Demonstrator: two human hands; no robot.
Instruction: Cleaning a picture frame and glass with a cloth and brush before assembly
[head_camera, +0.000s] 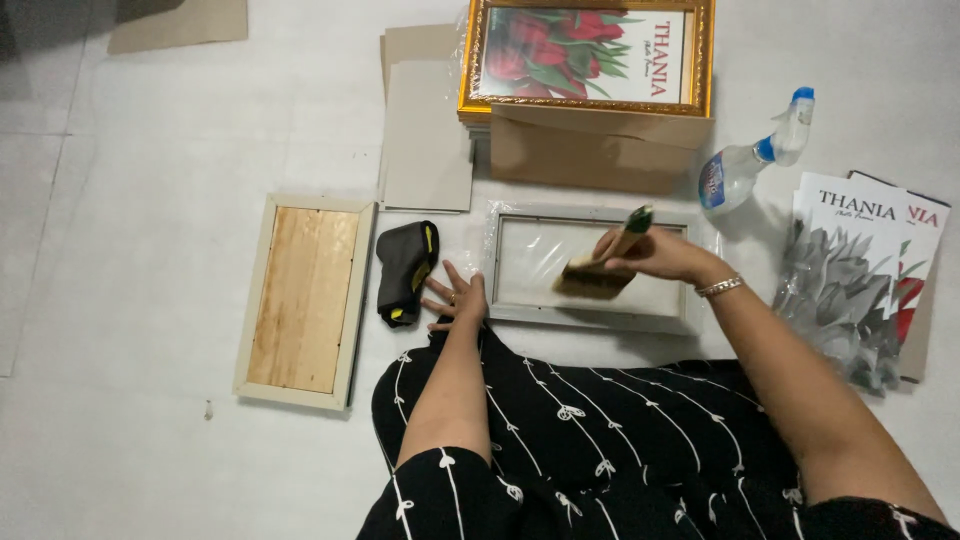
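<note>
A pale grey picture frame (590, 316) lies face down on the white floor in front of me, with clear glass or film inside it. My right hand (650, 252) grips a flat wooden paintbrush (600, 268) with a green-tipped handle; its bristles rest on the glass. My left hand (456, 298) lies flat with fingers spread on the floor at the frame's left edge, holding nothing. A dark cloth with yellow trim (404, 270) sits just left of that hand.
A second frame with a wooden back (304, 298) lies at the left. Grey cardboard sheets (428, 130) and a gold frame with a red tulip print (588, 55) on a stack are at the back. A spray bottle (752, 155) and printed flower sheets (855, 270) lie right.
</note>
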